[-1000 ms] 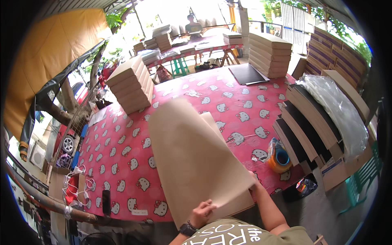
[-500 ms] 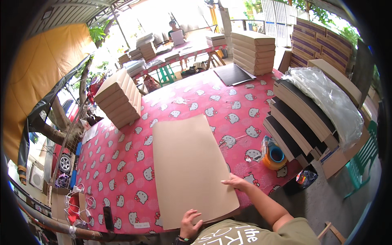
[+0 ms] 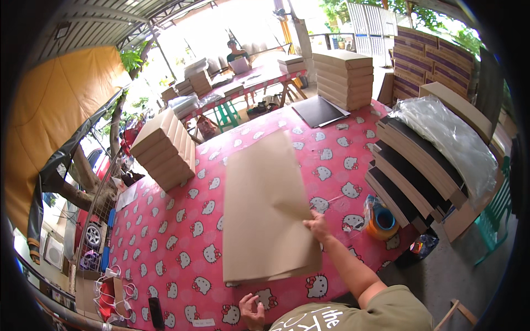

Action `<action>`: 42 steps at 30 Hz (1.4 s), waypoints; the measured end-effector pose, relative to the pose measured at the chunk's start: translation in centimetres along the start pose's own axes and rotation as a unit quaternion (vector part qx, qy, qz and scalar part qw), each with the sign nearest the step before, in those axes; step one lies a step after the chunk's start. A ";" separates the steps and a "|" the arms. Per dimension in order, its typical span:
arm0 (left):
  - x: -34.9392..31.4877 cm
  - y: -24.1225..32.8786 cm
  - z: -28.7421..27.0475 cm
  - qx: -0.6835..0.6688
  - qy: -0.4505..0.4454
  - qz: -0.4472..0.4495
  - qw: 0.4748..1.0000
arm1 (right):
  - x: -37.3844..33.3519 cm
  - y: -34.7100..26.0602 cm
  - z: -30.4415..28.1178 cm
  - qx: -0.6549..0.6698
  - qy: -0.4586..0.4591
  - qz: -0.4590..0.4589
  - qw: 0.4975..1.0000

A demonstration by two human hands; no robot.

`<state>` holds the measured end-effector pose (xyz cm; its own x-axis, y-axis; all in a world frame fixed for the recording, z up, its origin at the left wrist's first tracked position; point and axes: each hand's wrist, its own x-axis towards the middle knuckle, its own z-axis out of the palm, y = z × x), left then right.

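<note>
Stretching under roofing (image 3: 98, 34), pink tablecloth (image 3: 182, 227) bears brown sheets (image 3: 259, 204).

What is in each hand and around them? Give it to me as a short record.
Left hand: holds nothing, beyond the near edge of the paper
Right hand: grips the paper's right edge
Paper: brown, buckled beside the right hand
Table: pink, cat-face pattern
Far left: brown stack
Far right: second stack, black sheet beside it
Near left: phone
Background: a person
</note>
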<state>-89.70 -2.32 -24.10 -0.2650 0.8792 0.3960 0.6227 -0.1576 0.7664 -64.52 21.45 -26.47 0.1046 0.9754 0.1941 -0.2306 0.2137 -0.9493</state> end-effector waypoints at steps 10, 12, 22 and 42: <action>0.8 -1.1 2.2 0.094 -0.046 -0.009 0.995 | 9.0 2.0 -11.8 0.015 0.335 -0.004 0.942; 1.5 -0.7 2.4 0.098 -0.050 -0.011 0.994 | 9.1 2.7 -12.4 0.018 0.330 -0.009 0.944; 2.0 -0.4 3.6 0.115 -0.058 -0.026 0.991 | 6.1 -13.3 -7.4 -0.296 0.172 -0.161 0.926; 2.5 0.1 3.9 0.139 -0.048 -0.038 0.988 | 19.4 1.7 -14.6 -0.130 0.513 0.067 0.846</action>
<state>-87.45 1.59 -24.99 -0.2560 0.9247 0.2817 0.7856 0.0292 0.6180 -48.77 39.97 -27.88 0.9100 0.4002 -0.1086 -0.0992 -0.0440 -0.9941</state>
